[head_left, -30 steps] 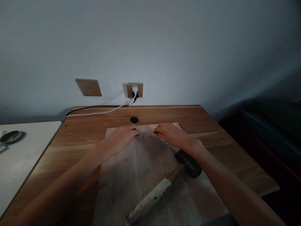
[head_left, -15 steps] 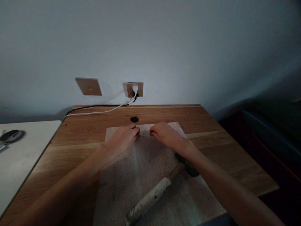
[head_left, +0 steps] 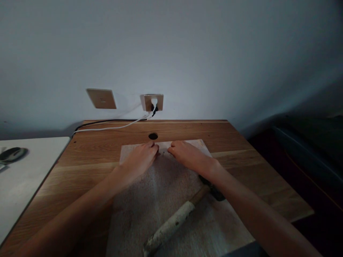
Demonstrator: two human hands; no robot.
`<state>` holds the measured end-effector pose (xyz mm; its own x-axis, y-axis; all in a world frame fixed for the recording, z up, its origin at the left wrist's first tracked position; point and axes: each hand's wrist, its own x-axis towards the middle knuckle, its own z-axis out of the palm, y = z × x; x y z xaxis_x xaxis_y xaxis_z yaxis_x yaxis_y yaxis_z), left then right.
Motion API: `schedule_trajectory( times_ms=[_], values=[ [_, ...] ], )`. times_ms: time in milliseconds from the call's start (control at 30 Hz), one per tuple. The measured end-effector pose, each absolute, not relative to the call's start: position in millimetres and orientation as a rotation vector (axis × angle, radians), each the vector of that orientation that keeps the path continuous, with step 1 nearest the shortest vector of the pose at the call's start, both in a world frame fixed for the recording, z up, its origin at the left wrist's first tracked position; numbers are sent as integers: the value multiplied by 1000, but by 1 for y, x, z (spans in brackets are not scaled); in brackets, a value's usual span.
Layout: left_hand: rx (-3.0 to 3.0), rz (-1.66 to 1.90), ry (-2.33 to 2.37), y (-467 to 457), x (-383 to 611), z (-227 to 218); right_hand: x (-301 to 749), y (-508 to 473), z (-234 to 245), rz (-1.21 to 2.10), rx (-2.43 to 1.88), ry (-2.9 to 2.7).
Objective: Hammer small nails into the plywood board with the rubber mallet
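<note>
A pale wooden board (head_left: 139, 207) lies on the wooden table, and both hands are near its far edge. My left hand (head_left: 146, 153) has its fingers curled closed over the board; what they hold, if anything, is hidden. Facing it across a small gap, my right hand (head_left: 182, 150) is closed in a pinch, its fingertips too small to read. A tiny upright thing like a nail (head_left: 163, 153) shows on the board between the hands. A hammer (head_left: 171, 223) with a worn whitish grip rests diagonally on the board, its dark head partly behind my right forearm.
Behind the table (head_left: 80, 171) stands a wall with a socket (head_left: 158, 103) holding plugs, and a blank plate (head_left: 102, 99). White and black cables (head_left: 115, 127) run along the back edge near a round hole (head_left: 153, 136). A white surface (head_left: 26, 189) adjoins at left.
My right hand has shifted slightly left, closer to the tiny nail-like thing and my left hand. My left hand and the hammer stay almost where they were.
</note>
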<state>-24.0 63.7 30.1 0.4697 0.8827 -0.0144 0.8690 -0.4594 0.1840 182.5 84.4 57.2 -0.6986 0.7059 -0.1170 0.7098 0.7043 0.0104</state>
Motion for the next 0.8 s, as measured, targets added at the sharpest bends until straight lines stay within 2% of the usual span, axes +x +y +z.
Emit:
schedule_trajectory(
  times_ms=[367, 567, 800],
  values=[
    [2494, 332, 1321, 68, -31, 27, 175, 88, 52, -83, 1344, 2752],
    [2419, 307, 1446, 68, -29, 30, 180, 88, 57, -79, 1257, 2810],
    [2373, 462, 1440, 70, -25, 23, 168, 88, 73, -308, 1305, 2803]
  ],
)
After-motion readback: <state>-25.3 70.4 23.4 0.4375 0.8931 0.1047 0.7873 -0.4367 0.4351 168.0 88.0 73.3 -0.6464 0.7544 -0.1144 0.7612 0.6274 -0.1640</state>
